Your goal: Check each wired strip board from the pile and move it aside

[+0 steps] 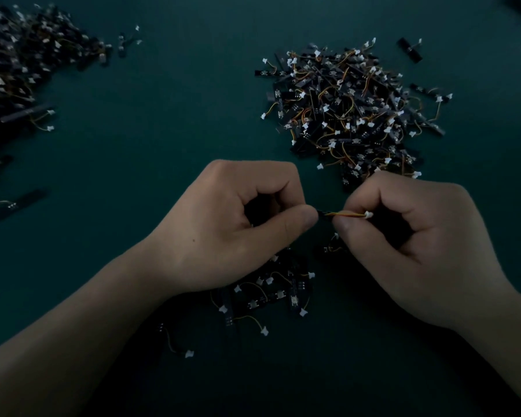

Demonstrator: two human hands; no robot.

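Note:
Between my two hands I hold one wired strip board (339, 214): a short yellow and orange wire with a white plug at its right end. My left hand (235, 224) pinches the dark board end, which is mostly hidden by the fingers. My right hand (409, 236) pinches the wire near the white plug. A big pile of black strip boards (352, 106) with wires and white plugs lies just beyond my right hand. A second large pile (18, 67) spreads over the far left.
A small cluster of strip boards (268, 293) lies under and between my wrists. Loose single boards lie at the left (15, 204) and at the far right (409, 49). The surface is a dark green mat (163, 115). The lighting is dim.

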